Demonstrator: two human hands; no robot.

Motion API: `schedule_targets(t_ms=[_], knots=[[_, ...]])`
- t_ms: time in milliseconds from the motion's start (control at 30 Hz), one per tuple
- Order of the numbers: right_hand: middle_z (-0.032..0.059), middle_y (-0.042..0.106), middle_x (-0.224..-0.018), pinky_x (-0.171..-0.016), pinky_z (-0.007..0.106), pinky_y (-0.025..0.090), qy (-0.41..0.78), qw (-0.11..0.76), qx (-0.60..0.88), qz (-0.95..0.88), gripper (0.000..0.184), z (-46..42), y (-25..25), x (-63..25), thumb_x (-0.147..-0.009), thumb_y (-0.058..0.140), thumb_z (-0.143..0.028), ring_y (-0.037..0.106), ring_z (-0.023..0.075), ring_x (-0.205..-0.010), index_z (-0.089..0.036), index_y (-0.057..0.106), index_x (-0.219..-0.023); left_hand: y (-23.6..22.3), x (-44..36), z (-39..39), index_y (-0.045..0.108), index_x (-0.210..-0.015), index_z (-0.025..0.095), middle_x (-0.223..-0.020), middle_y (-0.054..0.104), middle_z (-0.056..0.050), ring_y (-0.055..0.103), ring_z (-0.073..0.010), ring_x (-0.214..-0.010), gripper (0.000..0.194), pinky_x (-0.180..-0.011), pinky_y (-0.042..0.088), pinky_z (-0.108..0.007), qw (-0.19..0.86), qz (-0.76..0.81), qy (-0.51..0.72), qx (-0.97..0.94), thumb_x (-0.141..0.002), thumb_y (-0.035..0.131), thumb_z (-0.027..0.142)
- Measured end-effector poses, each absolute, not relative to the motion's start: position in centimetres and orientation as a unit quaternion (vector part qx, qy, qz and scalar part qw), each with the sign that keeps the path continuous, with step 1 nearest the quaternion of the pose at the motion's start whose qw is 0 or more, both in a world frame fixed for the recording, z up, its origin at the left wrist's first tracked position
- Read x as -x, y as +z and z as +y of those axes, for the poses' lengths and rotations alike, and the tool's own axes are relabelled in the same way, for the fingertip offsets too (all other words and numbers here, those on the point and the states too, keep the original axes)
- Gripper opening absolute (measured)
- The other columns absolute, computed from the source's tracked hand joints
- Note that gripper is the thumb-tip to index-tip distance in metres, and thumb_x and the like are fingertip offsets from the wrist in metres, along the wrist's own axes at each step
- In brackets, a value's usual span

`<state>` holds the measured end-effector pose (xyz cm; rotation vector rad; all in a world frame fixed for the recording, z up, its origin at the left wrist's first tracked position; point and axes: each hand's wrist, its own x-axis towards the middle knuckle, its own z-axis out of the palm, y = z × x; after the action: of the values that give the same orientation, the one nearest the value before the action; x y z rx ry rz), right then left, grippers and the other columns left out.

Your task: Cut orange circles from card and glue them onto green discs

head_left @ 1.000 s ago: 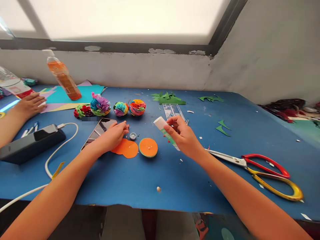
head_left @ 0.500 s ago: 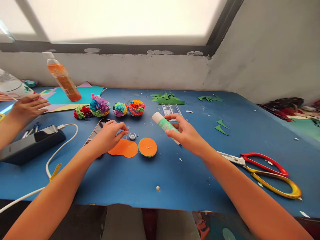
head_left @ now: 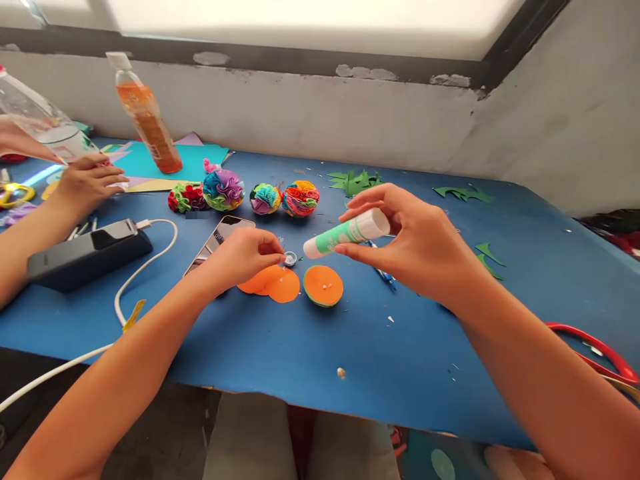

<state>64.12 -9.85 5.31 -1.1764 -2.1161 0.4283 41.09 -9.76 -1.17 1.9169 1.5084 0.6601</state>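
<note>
My right hand [head_left: 407,237] holds a green and white glue stick [head_left: 345,232] between thumb and fingers, tilted above the blue table. Below its lower end lies an orange paper disc [head_left: 316,280] with a green edge and small white bits on top. My left hand [head_left: 250,257] is pinched closed over overlapping orange paper discs [head_left: 285,288]; whatever may be between its fingertips is hidden. A small round cap-like piece [head_left: 290,259] lies just beside those fingertips. Under and behind my left hand is a phone [head_left: 220,235].
Ruffled paper balls [head_left: 223,190] and green paper scraps [head_left: 355,181] lie at the back. An orange drink bottle [head_left: 150,130] stands left. Another person's hand [head_left: 85,187] is near a dark device [head_left: 90,253] with a white cable [head_left: 120,290]. Red-handled scissors [head_left: 595,353] lie right.
My right hand has turned the glue stick over, so its other end points down left, nearer the orange disc. My left hand stays pinched by the cap-like piece. The view has shifted.
</note>
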Motion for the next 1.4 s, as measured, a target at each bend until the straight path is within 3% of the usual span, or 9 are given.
schedule_targets(t_ms=[100, 333, 600, 867, 1400], knots=[[-0.0014, 0.067, -0.079, -0.058, 0.029, 0.047, 0.130, 0.357, 0.405, -0.832, 0.043, -9.9, 4.8, -62.7, -0.068, 0.073, -0.031, 0.061, 0.0159, -0.066, -0.021, 0.054, -0.105, -1.0, -41.1, -9.8, 0.071, -0.075, 0.019, -0.073, 0.071, -0.001, 0.064, -0.0177, -0.072, 0.017, -0.061, 0.045, -0.026, 0.294, 0.588, 0.240, -0.715, -0.074, 0.062, 0.034], [-0.0002, 0.070, -0.094, -0.067, 0.027, 0.054, 0.029, 0.361, 0.327, -0.873, 0.038, -10.9, 1.1, -60.1, -0.081, 0.066, -0.032, 0.067, 0.0155, -0.075, -0.026, 0.052, -0.116, -0.3, -41.3, -10.2, 0.067, -0.064, 0.017, -0.063, 0.066, 0.001, 0.058, -0.0139, -0.061, 0.012, -0.053, 0.039, -0.024, 0.301, 0.610, 0.215, -0.701, -0.072, 0.061, 0.025], [0.0017, 0.070, -0.095, -0.072, 0.031, 0.059, 0.085, 0.401, 0.328, -0.851, 0.038, -10.6, -0.6, -59.4, -0.078, 0.070, -0.035, 0.068, 0.0163, -0.074, -0.023, 0.055, -0.111, 0.3, -41.5, -10.5, 0.065, -0.057, 0.016, -0.054, 0.058, 0.002, 0.051, -0.0114, -0.054, 0.013, -0.052, 0.035, -0.025, 0.299, 0.622, 0.197, -0.696, -0.069, 0.062, 0.019], [0.0018, 0.070, -0.095, -0.067, 0.029, 0.060, 0.082, 0.380, 0.325, -0.862, 0.041, -10.4, -0.5, -59.6, -0.076, 0.073, -0.031, 0.068, 0.0154, -0.072, -0.019, 0.056, -0.111, 0.1, -41.9, -10.5, 0.065, -0.060, 0.016, -0.052, 0.058, 0.002, 0.050, -0.0118, -0.051, 0.008, -0.047, 0.031, -0.024, 0.312, 0.630, 0.178, -0.688, -0.067, 0.062, 0.019], [0.0012, 0.069, -0.100, -0.073, 0.030, 0.060, 0.093, 0.373, 0.340, -0.858, 0.039, -10.5, -1.0, -59.7, -0.077, 0.072, -0.032, 0.069, 0.0176, -0.080, -0.023, 0.056, -0.112, -0.1, -42.2, -10.5, 0.060, -0.056, 0.016, -0.048, 0.050, 0.003, 0.047, -0.0115, -0.051, 0.010, -0.050, 0.030, -0.025, 0.308, 0.621, 0.168, -0.701, -0.066, 0.062, 0.014]])
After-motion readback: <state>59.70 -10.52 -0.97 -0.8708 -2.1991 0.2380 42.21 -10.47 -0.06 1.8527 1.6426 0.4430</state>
